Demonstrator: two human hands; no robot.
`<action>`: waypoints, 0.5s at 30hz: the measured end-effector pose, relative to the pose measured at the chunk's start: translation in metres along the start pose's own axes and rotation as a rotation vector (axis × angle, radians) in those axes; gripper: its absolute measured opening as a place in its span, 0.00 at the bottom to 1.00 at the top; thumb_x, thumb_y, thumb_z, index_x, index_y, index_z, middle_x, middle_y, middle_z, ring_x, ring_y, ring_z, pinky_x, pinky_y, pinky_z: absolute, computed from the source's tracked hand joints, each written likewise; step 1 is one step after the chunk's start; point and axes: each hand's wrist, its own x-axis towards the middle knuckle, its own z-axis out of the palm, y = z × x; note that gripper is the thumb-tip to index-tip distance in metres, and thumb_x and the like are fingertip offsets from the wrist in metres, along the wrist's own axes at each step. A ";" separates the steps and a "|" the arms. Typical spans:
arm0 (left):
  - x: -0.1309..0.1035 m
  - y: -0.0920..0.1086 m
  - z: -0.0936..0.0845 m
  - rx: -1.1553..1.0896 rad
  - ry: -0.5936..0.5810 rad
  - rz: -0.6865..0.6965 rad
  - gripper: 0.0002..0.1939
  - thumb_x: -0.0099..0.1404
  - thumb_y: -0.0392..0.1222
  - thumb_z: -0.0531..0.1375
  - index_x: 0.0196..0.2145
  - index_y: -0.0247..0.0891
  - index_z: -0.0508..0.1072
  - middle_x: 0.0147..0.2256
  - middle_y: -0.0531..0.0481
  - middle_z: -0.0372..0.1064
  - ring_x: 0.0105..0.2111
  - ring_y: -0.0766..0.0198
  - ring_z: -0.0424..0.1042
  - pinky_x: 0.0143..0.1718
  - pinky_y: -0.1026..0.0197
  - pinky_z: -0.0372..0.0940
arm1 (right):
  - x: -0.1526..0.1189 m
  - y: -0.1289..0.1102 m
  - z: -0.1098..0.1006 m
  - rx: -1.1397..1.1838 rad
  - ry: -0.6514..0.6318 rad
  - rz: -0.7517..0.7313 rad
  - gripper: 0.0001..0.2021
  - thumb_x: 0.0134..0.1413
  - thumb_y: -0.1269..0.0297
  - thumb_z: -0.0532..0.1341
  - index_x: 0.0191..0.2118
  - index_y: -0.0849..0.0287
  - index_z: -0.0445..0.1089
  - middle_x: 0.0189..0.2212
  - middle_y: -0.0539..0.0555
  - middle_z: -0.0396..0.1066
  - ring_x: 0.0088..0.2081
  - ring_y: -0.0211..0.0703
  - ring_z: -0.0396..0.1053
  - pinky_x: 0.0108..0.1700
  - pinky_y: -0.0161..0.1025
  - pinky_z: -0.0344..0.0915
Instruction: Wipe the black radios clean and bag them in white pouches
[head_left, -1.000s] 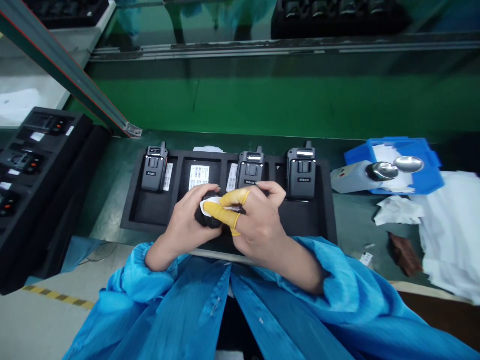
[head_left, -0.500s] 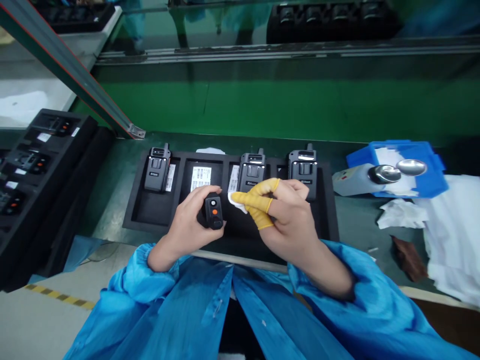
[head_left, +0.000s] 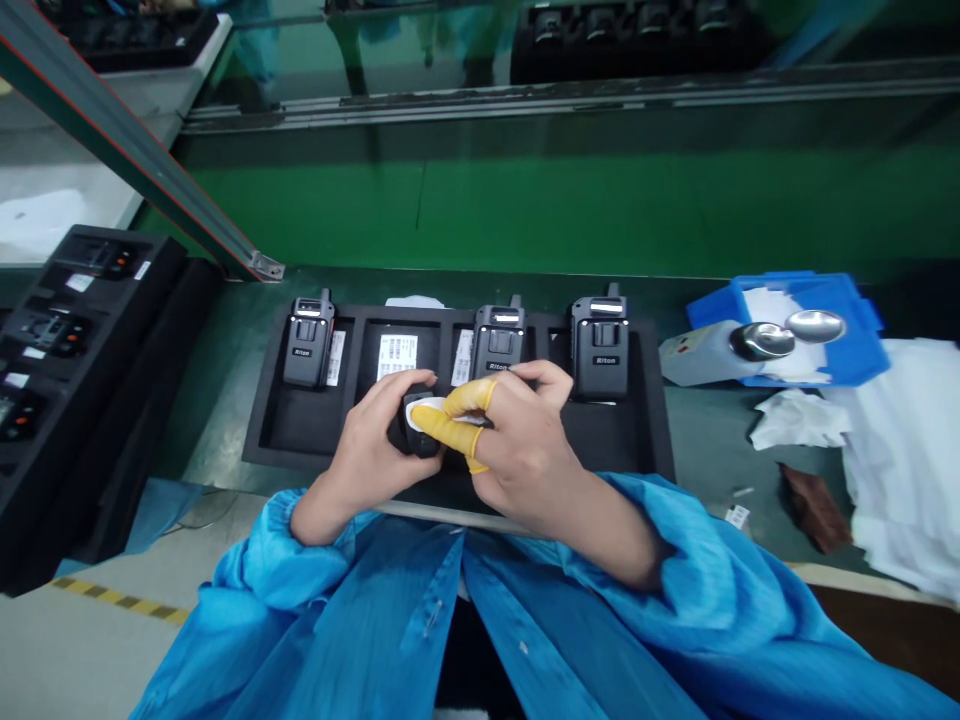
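My left hand (head_left: 375, 430) grips a small black device (head_left: 422, 440) by its sides, above the front of a black foam tray (head_left: 262, 440). With yellow finger covers on, my right hand (head_left: 517, 430) pinches a white wipe (head_left: 415, 410) and presses it on the device's upward face, hiding most of that face. Three black radios stand in the tray: one at the left (head_left: 307, 345), one in the middle (head_left: 499, 335) partly behind my right hand, and one at the right (head_left: 600, 350). A white label (head_left: 397, 355) shows in the compartment between the left and middle radios.
On the right are a white bottle (head_left: 697, 355) with a metal top, a blue bin (head_left: 855, 330) holding white wipes, a crumpled wipe (head_left: 799, 420), a brown scrap (head_left: 814, 508) and white cloth (head_left: 907, 460). More foam trays (head_left: 150, 300) with devices lie left, beside a slanted metal post (head_left: 150, 160).
My right hand has moved left and brought the wipe onto the device, covering its orange and white buttons. My left hand still holds the device in nearly the same place.
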 end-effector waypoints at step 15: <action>0.001 0.003 -0.001 -0.052 0.044 -0.034 0.25 0.51 0.33 0.62 0.48 0.38 0.66 0.45 0.47 0.72 0.47 0.59 0.72 0.49 0.56 0.68 | -0.053 0.033 -0.005 0.366 -0.054 0.442 0.14 0.54 0.75 0.56 0.38 0.51 0.76 0.32 0.50 0.70 0.34 0.37 0.68 0.37 0.40 0.60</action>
